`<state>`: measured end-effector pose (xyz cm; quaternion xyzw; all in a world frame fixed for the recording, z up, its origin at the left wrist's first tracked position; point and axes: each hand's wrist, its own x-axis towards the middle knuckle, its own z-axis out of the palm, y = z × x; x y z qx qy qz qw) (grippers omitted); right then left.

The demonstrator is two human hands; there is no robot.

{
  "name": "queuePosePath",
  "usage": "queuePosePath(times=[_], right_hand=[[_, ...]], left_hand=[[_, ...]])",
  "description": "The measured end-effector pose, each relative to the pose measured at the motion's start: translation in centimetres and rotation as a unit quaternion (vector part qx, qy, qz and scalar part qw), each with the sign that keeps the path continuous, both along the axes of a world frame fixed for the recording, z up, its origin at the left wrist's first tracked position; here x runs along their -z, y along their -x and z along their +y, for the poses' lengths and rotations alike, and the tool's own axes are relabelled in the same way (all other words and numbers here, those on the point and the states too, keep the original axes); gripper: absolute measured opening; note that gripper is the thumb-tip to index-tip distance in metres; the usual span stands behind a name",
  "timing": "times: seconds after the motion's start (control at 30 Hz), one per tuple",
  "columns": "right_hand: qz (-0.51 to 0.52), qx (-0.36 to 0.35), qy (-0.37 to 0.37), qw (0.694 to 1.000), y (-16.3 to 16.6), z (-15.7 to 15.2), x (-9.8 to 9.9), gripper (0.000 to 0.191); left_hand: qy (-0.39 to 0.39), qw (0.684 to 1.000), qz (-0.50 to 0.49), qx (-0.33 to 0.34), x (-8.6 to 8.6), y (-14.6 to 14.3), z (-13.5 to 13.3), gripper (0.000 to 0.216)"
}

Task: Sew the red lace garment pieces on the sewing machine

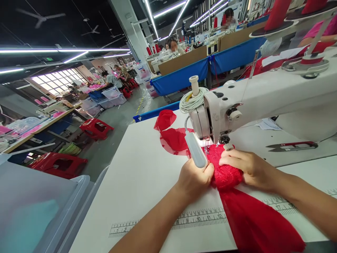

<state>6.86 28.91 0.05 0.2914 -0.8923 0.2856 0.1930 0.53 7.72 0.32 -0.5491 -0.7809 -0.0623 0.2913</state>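
A piece of red lace fabric (228, 174) lies bunched under the needle area of a white sewing machine (276, 102). My left hand (195, 179) is closed on its left edge, thumb on top, partly hidden behind a grey lamp head (196, 149). On the right side, my right hand (250, 168) grips the lace with bent fingers close to the presser foot (206, 149). A sheer red strip (258, 221) trails from the lace toward the table's front edge. Behind the lamp, more sheer red fabric (173, 138) spreads on the white table (147, 175).
Thread snips (292, 146) lie right of the machine. A printed ruler (197, 218) runs along the table front. Translucent bins (39, 203) stand at the left, with red stools (59, 165) beyond. Coiled cord (193, 100) sits on the machine head. Other people work farther back.
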Motion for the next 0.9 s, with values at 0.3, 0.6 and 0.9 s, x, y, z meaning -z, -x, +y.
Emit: queuePosePath(times=[0.3,0.6,0.9], right_hand=[[0.050,0.041,-0.058,0.996,0.0,-0.2,-0.2,0.028],[0.105,0.050,-0.061,0.991,0.2,-0.4,0.0,0.028],[0.118,0.073,-0.062,0.988,0.4,-0.3,0.3,0.030]], left_hand=[[0.031,0.999,-0.019,-0.007,-0.8,-1.6,0.0,0.022],[0.147,0.970,-0.193,-0.025,-3.0,-2.8,-0.9,0.039],[0.054,0.988,-0.145,-0.025,-2.1,-2.6,-0.8,0.090]])
